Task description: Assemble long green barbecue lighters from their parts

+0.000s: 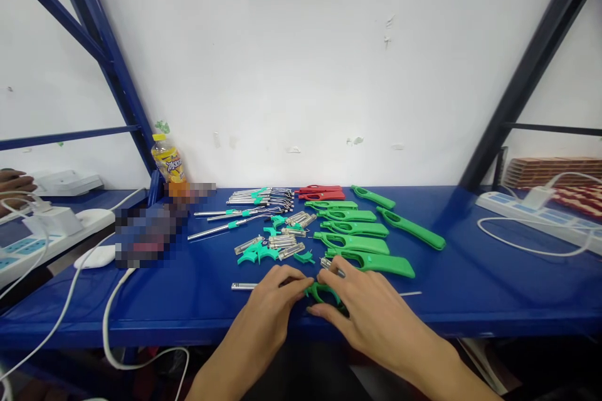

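Both my hands rest on the front of a blue table (470,288). My left hand (275,297) lies over a thin metal tube (242,286) and pinches one end of a small green plastic trigger piece (321,292). My right hand (362,310) grips the other side of that green piece, fingers curled. Just behind lie several green lighter bodies (362,244), two red ones (320,192), loose green triggers (256,254) and small metal cylinders (285,241). Farther back is a row of long metal tubes (244,203).
A yellow-capped drink bottle (167,166) stands at the back left beside a blue shelf post (117,75). A white power strip (531,210) and cable lie at the right. White chargers and cables (51,222) crowd the left, where another person's hand (14,182) shows.
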Tool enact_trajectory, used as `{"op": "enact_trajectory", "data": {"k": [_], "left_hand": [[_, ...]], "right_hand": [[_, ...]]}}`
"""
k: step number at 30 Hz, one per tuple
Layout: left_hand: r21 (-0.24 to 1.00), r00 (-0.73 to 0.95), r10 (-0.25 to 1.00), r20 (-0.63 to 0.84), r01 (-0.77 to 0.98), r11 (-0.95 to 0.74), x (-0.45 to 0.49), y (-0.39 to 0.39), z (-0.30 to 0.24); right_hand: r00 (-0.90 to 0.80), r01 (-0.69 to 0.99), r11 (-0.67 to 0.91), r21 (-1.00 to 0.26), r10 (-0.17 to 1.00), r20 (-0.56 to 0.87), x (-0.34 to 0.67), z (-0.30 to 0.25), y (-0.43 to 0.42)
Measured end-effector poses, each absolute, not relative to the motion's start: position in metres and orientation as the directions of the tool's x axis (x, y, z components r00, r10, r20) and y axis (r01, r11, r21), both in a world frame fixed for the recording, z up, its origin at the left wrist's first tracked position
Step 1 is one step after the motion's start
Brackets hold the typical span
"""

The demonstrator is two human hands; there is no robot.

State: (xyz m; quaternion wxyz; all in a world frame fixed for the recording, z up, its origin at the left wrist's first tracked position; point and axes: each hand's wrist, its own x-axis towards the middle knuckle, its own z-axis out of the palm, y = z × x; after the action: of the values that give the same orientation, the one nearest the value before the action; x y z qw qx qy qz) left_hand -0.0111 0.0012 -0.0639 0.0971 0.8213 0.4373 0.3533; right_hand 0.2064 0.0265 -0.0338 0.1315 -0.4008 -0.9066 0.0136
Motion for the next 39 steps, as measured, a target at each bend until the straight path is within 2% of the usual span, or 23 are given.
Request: {"op": "enact_trajectory", "data": {"k": [3, 6, 10, 14, 17, 22, 25, 35, 39], "left_hand": [[0.469, 0.374, 0.822, 0.43, 0.685, -0.557, -0.008, -0.002, -0.063], [0.42, 0.402, 0.785, 0.471, 0.68, -0.601, -0.008, 0.0, -0.068], [0.364, 0.398, 0.695, 0.599, 0.638, -0.679, -0.014, 0.004, -0.074], [0.367, 0.378, 0.689, 0.618, 0.636, -0.679, -0.021, 0.002, -0.071], [0.382, 0.367, 0.693, 0.62, 0.631, -0.675, -0.025, -0.001, -0.069], [0.44, 0.372, 0.736, 0.566, 0.619, -0.651, -0.025, 0.0, -0.067], [0.454, 0.359, 0.762, 0.538, 0.639, -0.621, -0.023, 0.001, -0.061], [0.542, 0.357, 0.821, 0.446, 0.622, -0.565, -0.021, -0.001, -0.045], [0.493, 0.291, 0.849, 0.441, 0.711, -0.501, -0.03, -0.006, -0.047]], "right_hand": [[-0.647, 0.724, 0.681, -0.108, 0.726, 0.234, 0.205, -0.036, 0.027], [-0.655, 0.715, 0.689, -0.122, 0.72, 0.228, 0.204, -0.036, 0.025], [-0.66, 0.666, 0.709, -0.232, 0.705, 0.259, 0.215, -0.02, 0.023], [-0.53, 0.71, 0.624, -0.327, 0.779, 0.335, 0.236, 0.0, 0.024], [-0.478, 0.776, 0.56, -0.289, 0.822, 0.309, 0.246, -0.003, 0.027], [-0.562, 0.775, 0.613, -0.152, 0.779, 0.278, 0.245, -0.025, 0.031], [-0.588, 0.767, 0.632, -0.111, 0.762, 0.272, 0.242, -0.028, 0.034], [-0.575, 0.774, 0.62, -0.13, 0.773, 0.269, 0.242, -0.025, 0.036], [-0.57, 0.774, 0.616, -0.143, 0.778, 0.266, 0.244, -0.028, 0.037]]}}
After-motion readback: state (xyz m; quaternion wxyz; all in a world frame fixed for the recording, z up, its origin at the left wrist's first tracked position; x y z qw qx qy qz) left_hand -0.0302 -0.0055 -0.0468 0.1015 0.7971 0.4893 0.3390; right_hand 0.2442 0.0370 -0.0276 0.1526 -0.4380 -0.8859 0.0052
